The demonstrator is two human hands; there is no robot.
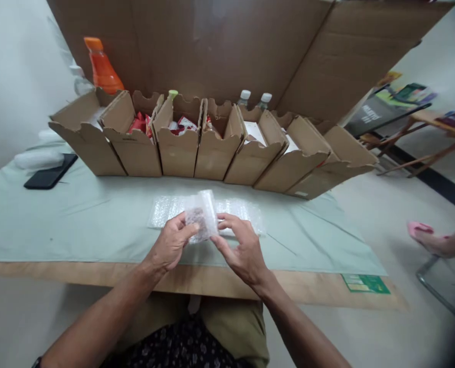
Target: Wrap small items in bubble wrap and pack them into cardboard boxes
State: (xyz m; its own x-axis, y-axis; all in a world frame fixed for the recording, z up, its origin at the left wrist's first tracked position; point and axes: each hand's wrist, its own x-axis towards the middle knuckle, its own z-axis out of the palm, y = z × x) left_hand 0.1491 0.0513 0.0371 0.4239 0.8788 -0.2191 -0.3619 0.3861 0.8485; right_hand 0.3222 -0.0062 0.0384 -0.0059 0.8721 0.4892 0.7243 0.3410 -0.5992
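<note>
Above the near part of the table, my left hand (pixel 175 240) grips a small bubble-wrap pouch (pixel 200 219) by its left side, thumb across the front. Something brownish shows faintly through the plastic, too blurred to name. At the pouch's right edge, my right hand (pixel 240 245) pinches a rolled or folded strip of it between thumb and fingers. Behind and below both hands, more bubble wrap (pixel 166 210) lies flat on the pale green cloth (pixel 108 225).
A row of open cardboard boxes (pixel 214 158) holding packets stands across the table. Behind are an orange bottle (pixel 103 69) and a tall cardboard panel (pixel 219 46). A black phone (pixel 51 172) lies left. At right, a person's foot in a pink sandal (pixel 422 230) shows.
</note>
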